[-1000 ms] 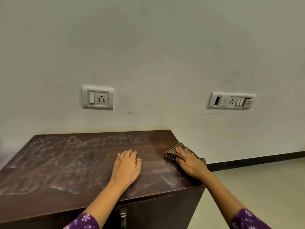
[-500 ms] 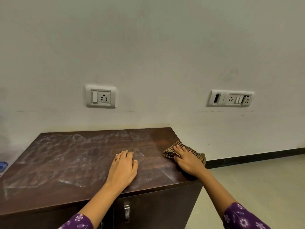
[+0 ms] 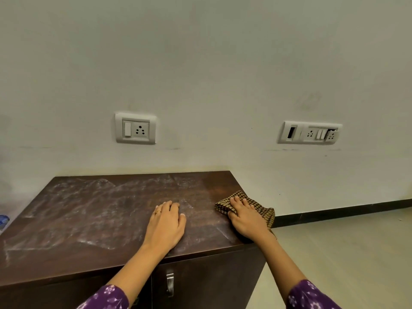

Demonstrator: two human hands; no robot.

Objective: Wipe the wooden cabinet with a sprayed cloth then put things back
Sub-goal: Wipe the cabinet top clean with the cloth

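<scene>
A dark wooden cabinet (image 3: 93, 219) stands against the wall, its top streaked with whitish smears. My left hand (image 3: 166, 224) lies flat on the top near the front, fingers straight, a ring on one finger. At the cabinet's right edge my right hand (image 3: 245, 217) presses a brown checked cloth (image 3: 263, 211) onto the top with straight fingers. Part of the cloth hangs over the right edge.
A metal door handle (image 3: 169, 283) shows on the cabinet front. Two socket plates (image 3: 135, 128) (image 3: 310, 132) sit on the wall above. A blue-and-white object (image 3: 3, 220) peeks in at the far left. Tiled floor (image 3: 345, 253) lies to the right.
My view has shifted a little, showing more of the cabinet front. The cloth and my right hand have crept slightly along the right edge. The left hand stays put.
</scene>
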